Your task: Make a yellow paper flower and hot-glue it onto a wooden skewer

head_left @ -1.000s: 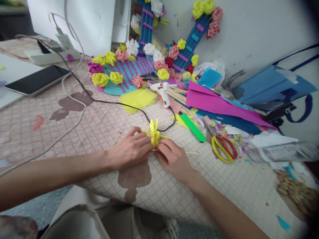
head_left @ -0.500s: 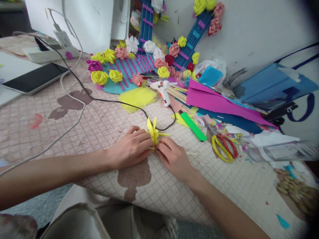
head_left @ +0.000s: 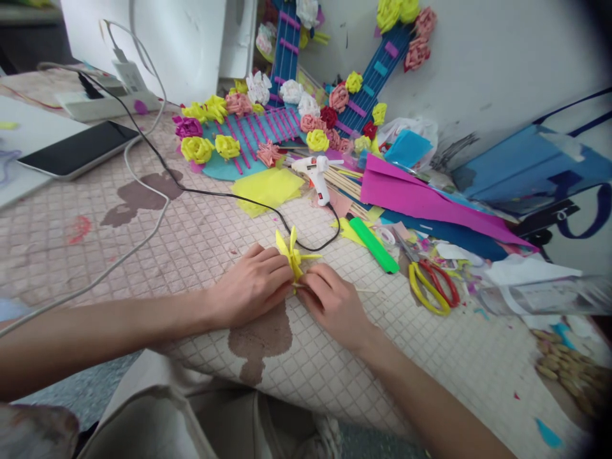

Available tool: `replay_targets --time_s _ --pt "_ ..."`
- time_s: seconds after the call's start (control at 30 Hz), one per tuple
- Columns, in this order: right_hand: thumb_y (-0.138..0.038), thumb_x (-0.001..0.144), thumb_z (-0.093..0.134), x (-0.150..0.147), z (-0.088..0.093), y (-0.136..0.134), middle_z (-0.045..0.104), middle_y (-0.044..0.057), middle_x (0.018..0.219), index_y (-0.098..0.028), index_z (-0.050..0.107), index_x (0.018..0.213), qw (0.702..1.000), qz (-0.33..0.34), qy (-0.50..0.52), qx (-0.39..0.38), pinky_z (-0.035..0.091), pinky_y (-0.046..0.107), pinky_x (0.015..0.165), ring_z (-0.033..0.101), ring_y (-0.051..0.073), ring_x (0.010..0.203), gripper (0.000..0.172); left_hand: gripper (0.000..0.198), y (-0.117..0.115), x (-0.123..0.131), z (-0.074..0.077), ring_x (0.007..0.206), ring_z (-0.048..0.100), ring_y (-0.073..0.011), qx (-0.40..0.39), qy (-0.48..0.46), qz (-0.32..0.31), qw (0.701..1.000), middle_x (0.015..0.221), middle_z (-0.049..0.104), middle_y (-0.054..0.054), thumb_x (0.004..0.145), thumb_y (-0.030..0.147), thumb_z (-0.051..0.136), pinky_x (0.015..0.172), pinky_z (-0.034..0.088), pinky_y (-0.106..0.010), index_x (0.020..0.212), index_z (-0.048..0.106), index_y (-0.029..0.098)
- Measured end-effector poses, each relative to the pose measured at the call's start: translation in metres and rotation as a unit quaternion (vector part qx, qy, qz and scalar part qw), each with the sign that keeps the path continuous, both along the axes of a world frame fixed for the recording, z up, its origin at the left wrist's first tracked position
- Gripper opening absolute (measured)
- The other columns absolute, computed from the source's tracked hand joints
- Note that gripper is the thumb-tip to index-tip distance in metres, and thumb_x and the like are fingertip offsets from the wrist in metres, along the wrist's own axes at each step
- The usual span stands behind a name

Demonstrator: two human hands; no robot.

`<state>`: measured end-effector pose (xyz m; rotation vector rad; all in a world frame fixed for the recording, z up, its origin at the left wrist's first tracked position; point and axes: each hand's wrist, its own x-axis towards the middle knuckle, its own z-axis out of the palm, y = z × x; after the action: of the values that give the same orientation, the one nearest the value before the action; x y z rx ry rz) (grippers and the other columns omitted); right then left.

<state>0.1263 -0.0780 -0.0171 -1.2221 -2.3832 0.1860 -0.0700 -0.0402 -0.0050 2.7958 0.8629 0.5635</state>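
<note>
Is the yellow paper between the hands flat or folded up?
Folded. The yellow paper stands up in narrow creased strips, pinched between the left hand and the right hand.

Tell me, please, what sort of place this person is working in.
Most likely a home craft corner, on a cloth-covered surface by a wall: a glue gun, scissors and sheets of coloured paper lie beside paper flowers, and the left hand and right hand pinch a yellow paper piece.

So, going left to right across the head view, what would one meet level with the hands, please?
Left hand → yellow paper piece → right hand → scissors.
</note>
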Motion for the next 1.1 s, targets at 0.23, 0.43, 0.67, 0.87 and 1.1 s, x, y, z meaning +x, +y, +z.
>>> replay_targets --time_s 0.23,0.43,0.67,0.87,1.1 --pt "-0.024 0.093 0.042 -0.0031 0.0006 0.0011 0.056 0.007 0.090 -0.016 0.059 0.087 1.000 -0.003 -0.002 -0.002 0.047 0.028 0.068 0.054 0.016 0.080 0.019 0.015 -0.0009 0.0006 0.0006 0.081 0.051 -0.0177 -0.062 -0.003 0.012 0.998 0.083 0.058 -0.002 0.091 0.024 0.045 0.071 0.034 -0.032 0.085 0.056 0.016" --pt "-0.025 0.094 0.039 -0.0029 0.0011 0.0020 0.057 0.007 0.090 -0.017 0.060 0.087 1.000 0.004 -0.016 -0.001 0.047 0.027 0.067 0.055 0.016 0.080 0.023 0.012 -0.0026 -0.0015 -0.0005 0.080 0.053 -0.0166 -0.091 -0.021 0.019 0.995 0.085 0.058 -0.003 0.090 0.022 0.046 0.072 0.038 -0.031 0.087 0.055 0.015" --pt "-0.022 0.093 0.042 -0.0030 0.0033 0.0084 0.060 0.008 0.095 -0.016 0.062 0.092 0.999 0.037 -0.027 -0.002 0.049 0.029 0.069 0.058 0.018 0.086 0.021 0.010 -0.0090 -0.0063 -0.0046 0.080 0.055 -0.0166 -0.065 -0.062 0.034 0.995 0.084 0.059 -0.003 0.090 0.022 0.047 0.072 0.041 -0.031 0.087 0.053 0.016" --pt "-0.021 0.093 0.041 -0.0042 0.0057 0.0095 0.061 0.009 0.092 -0.015 0.063 0.090 0.998 0.053 -0.031 0.020 0.050 0.030 0.069 0.059 0.018 0.085 0.023 0.009 -0.0087 -0.0041 -0.0038 0.074 0.054 -0.0144 -0.091 -0.089 0.051 0.991 0.079 0.057 -0.003 0.088 0.019 0.048 0.068 0.044 -0.028 0.083 0.054 0.015" --pt "-0.022 0.093 0.041 -0.0009 0.0048 0.0078 0.061 0.009 0.091 -0.015 0.063 0.089 0.998 0.052 -0.027 0.023 0.050 0.031 0.070 0.058 0.018 0.084 0.024 0.010 -0.0099 0.0001 -0.0028 0.070 0.054 -0.0126 -0.105 -0.103 0.060 0.987 0.078 0.057 -0.003 0.087 0.018 0.047 0.063 0.045 -0.025 0.083 0.055 0.015"
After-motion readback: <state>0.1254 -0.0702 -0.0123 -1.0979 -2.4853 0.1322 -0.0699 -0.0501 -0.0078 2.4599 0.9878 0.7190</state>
